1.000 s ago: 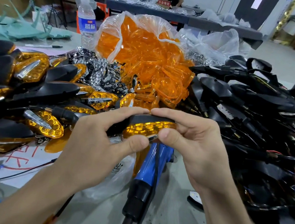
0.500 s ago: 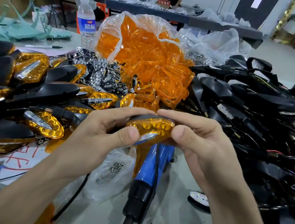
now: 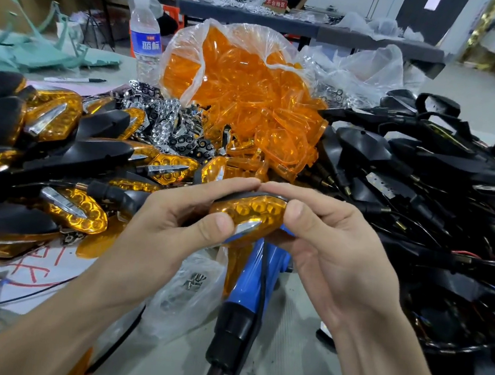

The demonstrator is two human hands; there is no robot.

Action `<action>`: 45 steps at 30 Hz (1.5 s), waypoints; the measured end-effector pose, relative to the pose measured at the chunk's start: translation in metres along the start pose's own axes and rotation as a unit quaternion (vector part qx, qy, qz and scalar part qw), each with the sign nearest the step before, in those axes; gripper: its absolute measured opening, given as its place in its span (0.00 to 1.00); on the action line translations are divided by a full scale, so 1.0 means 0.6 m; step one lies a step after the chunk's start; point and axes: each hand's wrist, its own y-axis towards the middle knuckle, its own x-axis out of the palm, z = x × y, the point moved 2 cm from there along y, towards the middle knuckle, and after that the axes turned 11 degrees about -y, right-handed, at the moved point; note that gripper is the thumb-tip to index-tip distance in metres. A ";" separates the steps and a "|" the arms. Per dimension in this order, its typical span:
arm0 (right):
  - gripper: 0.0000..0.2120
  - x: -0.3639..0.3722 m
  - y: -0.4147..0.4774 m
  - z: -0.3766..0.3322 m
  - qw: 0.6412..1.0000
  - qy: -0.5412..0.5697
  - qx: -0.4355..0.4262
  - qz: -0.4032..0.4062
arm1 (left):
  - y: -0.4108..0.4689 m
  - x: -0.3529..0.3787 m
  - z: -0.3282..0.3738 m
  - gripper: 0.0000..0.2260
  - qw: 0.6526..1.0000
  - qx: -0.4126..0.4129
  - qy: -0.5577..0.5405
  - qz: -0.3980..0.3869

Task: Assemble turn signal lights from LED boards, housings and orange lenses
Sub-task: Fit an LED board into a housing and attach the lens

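One wide-angle view came from the person's head, facing forward and down across the tabletop (image 3: pixel 288 361). It sat close: both forearms entered from the bottom edge, at 7 and 5 o'clock, and the left hand (image 3: pixel 154 238) and right hand (image 3: pixel 336 259) met near the frame's centre. Toward 12 o'clock the view reached far benches and a doorway. Edges bowed outward. No second view shared the scene.

Grey tabletop (image 3: pixel 289 374), crowded. Left: heap of black-and-orange finished lamps (image 3: pixel 59 147) on white paper w/ red writing (image 3: pixel 29 273). Ctr: clear bag of orange lenses (image 3: pixel 243 100), blue-handled power tool (image 3: pixel 247 283). Right: tangle of black wired housings (image 3: pixel 443 191). Far back: clear water bottle w/ blue label (image 3: pixel 145 43), black marker pen (image 3: pixel 75 79).
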 end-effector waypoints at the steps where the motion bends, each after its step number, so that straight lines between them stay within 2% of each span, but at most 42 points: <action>1: 0.20 0.001 0.000 0.000 1.000 0.000 0.001 0.008 | 0.001 0.001 -0.001 0.21 1.000 -0.001 0.007 0.006; 4: 0.19 0.012 0.003 -0.001 0.999 -0.001 -0.008 0.039 | 0.001 0.003 -0.004 0.20 0.999 -0.022 0.030 0.024; 6: 0.20 0.018 0.003 -0.001 0.999 -0.008 -0.006 0.045 | -0.004 0.011 -0.010 0.21 0.996 -0.081 -0.038 0.028; 8: 0.19 0.022 0.002 -0.003 1.000 -0.005 0.000 -0.004 | -0.009 0.023 -0.014 0.22 0.974 -0.157 -0.163 -0.003; 11: 0.21 0.022 -0.001 -0.007 0.995 -0.021 -0.015 -0.096 | -0.006 0.032 -0.019 0.21 0.945 -0.207 -0.251 -0.039; 14: 0.23 0.025 -0.003 -0.003 0.993 0.017 -0.018 -0.117 | 0.004 0.036 -0.021 0.25 0.911 -0.274 -0.307 -0.031; 17: 0.23 0.032 -0.002 -0.004 0.995 -0.022 -0.027 -0.091 | 0.011 0.037 -0.015 0.26 0.906 -0.296 -0.299 -0.052; 19: 0.23 0.034 -0.002 -0.005 0.996 -0.032 -0.028 -0.076 | 0.027 0.037 -0.020 0.25 0.922 -0.280 -0.269 -0.013; 21: 0.23 0.035 -0.003 -0.007 0.997 -0.035 -0.032 -0.068 | 0.030 0.028 -0.028 0.29 0.932 -0.283 -0.210 0.082; 22: 0.23 0.035 -0.003 -0.007 0.997 -0.043 -0.034 -0.062 | 0.029 0.027 -0.029 0.28 0.936 -0.271 -0.206 0.092; 24: 0.23 0.037 -0.004 -0.007 0.996 -0.058 -0.041 -0.050 | 0.031 0.033 -0.028 0.19 0.943 -0.232 -0.233 0.050; 25: 0.23 0.039 -0.005 -0.006 0.996 -0.056 -0.043 -0.047 | 0.034 0.034 -0.029 0.20 0.950 -0.224 -0.201 0.082; 26: 0.23 0.040 -0.005 -0.003 0.997 -0.052 -0.045 -0.043 | 0.026 0.028 -0.035 0.25 0.956 -0.224 -0.154 0.114; 27: 0.24 0.040 -0.004 -0.001 0.996 -0.064 -0.051 -0.034 | 0.021 0.021 -0.042 0.29 0.958 -0.207 -0.124 0.158; 28: 0.25 0.040 -0.003 0.000 0.994 -0.092 -0.061 -0.017 | 0.020 0.021 -0.041 0.26 0.961 -0.176 -0.088 0.192; 29: 0.26 0.039 -0.002 0.001 0.990 -0.122 -0.072 -0.002 | 0.014 0.025 -0.031 0.22 0.972 -0.109 -0.039 0.202; 30: 0.26 0.039 -0.001 0.002 0.987 -0.141 -0.083 0.003 | 0.008 0.027 -0.022 0.16 0.982 -0.031 0.024 0.187; 31: 0.26 0.039 -0.001 0.001 0.985 -0.148 -0.091 0.003 | -0.007 0.026 -0.013 0.15 0.985 0.042 0.080 0.147; 32: 0.26 0.038 -0.001 0.000 0.984 -0.150 -0.095 -0.002 | -0.018 0.022 -0.003 0.19 0.980 0.105 0.126 0.110; 34: 0.26 0.038 -0.002 -0.002 0.983 -0.159 -0.091 -0.008 | -0.019 0.017 0.011 0.31 0.965 0.175 0.189 0.056; 36: 0.27 0.038 -0.001 -0.001 0.983 -0.166 -0.079 -0.005 | -0.012 0.020 0.024 0.35 0.947 0.184 0.261 0.027; 38: 0.27 0.039 0.000 -0.002 0.987 -0.150 -0.063 -0.004 | -0.014 0.017 0.027 0.37 0.941 0.157 0.300 0.000; 41: 0.19 0.040 0.000 -0.003 0.990 -0.135 -0.042 -0.007 | -0.014 0.007 0.023 0.45 0.931 0.118 0.345 -0.014; 45: 0.18 0.046 -0.004 -0.003 0.995 -0.103 -0.008 -0.005 | -0.010 -0.002 0.017 0.43 0.936 0.108 0.336 -0.006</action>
